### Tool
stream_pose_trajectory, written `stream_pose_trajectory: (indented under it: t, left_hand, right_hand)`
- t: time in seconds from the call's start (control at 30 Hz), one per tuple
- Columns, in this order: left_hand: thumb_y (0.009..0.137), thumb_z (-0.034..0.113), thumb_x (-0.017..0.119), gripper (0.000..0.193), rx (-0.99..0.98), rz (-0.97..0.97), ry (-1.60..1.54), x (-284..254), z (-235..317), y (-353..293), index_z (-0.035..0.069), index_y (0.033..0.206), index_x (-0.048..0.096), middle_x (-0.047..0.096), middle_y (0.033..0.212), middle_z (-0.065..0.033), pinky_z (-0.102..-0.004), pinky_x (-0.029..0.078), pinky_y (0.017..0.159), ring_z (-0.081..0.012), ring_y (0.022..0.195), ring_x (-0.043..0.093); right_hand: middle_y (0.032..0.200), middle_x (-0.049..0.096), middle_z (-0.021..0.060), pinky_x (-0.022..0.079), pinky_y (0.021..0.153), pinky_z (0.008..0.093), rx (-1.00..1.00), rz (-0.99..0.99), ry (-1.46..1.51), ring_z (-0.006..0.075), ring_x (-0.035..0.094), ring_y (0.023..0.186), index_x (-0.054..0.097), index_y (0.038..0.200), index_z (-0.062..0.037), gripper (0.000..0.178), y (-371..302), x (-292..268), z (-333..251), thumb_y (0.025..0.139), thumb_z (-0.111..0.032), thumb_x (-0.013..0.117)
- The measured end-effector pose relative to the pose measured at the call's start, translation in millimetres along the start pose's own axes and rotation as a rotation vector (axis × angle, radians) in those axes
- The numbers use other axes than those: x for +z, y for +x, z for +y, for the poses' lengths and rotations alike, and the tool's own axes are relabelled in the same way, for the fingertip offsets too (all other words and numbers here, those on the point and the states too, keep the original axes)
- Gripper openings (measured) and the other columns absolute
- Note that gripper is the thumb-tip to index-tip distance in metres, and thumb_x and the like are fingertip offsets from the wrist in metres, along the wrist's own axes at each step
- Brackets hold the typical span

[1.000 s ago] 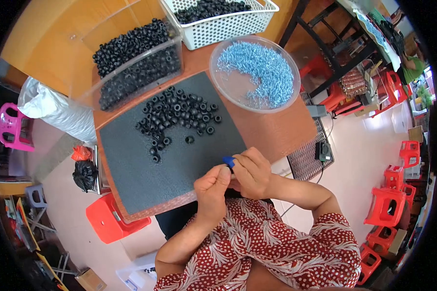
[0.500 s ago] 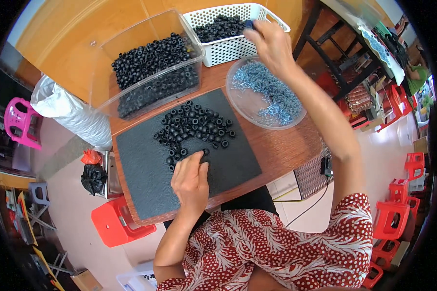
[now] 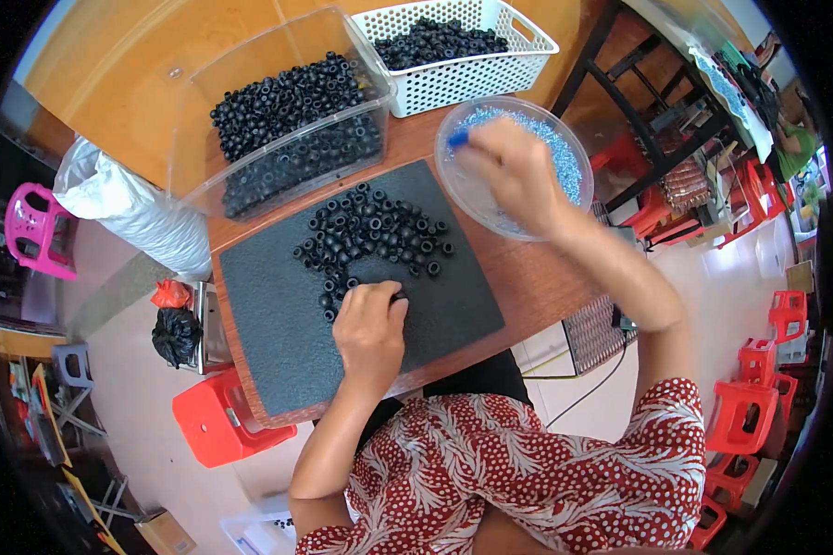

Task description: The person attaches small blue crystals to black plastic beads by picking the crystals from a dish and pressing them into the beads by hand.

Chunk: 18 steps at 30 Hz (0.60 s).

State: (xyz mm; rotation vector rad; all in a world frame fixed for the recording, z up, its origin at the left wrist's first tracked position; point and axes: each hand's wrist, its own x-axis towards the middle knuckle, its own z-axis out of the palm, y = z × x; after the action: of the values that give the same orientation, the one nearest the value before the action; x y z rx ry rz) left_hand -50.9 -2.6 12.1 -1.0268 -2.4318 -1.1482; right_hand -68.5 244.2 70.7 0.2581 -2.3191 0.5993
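Observation:
On a dark grey mat (image 3: pixel 278 314) lies a pile of small round black plastic pieces with holes (image 3: pixel 375 231). My left hand (image 3: pixel 370 328) rests at the pile's near edge, thumb and fingertips closed on one black piece (image 3: pixel 397 295), mostly hidden. My right hand (image 3: pixel 518 176) is over a round clear dish (image 3: pixel 461 196) of tiny shiny blue pieces (image 3: pixel 565 162). Its fingers are curled and smeared by motion. A small bright blue thing (image 3: pixel 459 138) shows at its fingertips; whether it is held or worn on a finger I cannot make out.
Behind the mat stand a clear plastic bin (image 3: pixel 292 153) and a white perforated basket (image 3: pixel 472 81), both holding more black pieces. A white sack (image 3: pixel 143 217) and a red stool (image 3: pixel 217 421) are left of the wooden table (image 3: pixel 546 287). A dark-framed rack (image 3: pixel 634 116) stands at right.
My right hand has come down and nearer from the white basket to over the round dish, bringing the blue thing along. My left hand has shifted slightly right, still pinching at the pile's edge.

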Motion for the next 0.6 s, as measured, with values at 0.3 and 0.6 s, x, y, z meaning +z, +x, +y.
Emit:
stream_pose_trajectory:
  t: [0.3, 0.6]
  left_hand:
    - [0.079, 0.0, 0.067, 0.02, -0.724, 0.032, -1.412, -9.4, 10.3, -21.4, -0.004, 0.097, 0.061, 0.064, 0.086, -0.0082, -0.027, 0.052, 0.06, -0.0143, 0.068, 0.06]
    - [0.084, 0.003, 0.062, 0.02, -0.785, 0.171, -1.214, -6.8, 30.8, -32.1, -0.008, 0.1, 0.058, 0.064, 0.088, -0.0135, -0.0285, 0.053, 0.063, -0.0176, 0.071, 0.062]
  right_hand:
    - [0.074, 0.057, 0.009, 0.042, 0.061, 0.0328, 0.205, -0.144, 0.582, 0.0244, 0.053, 0.069, 0.062, 0.081, -0.0008, 0.016, -86.0, 21.9, -91.5, 0.069, -0.006, 0.072]
    - [0.078, 0.057, 0.0092, 0.043, 0.057, 0.0338, 0.057, -0.038, 0.307, 0.0266, 0.052, 0.069, 0.061, 0.081, -0.0017, 0.02, -92.2, 30.5, -106.8, 0.064, -0.002, 0.071]
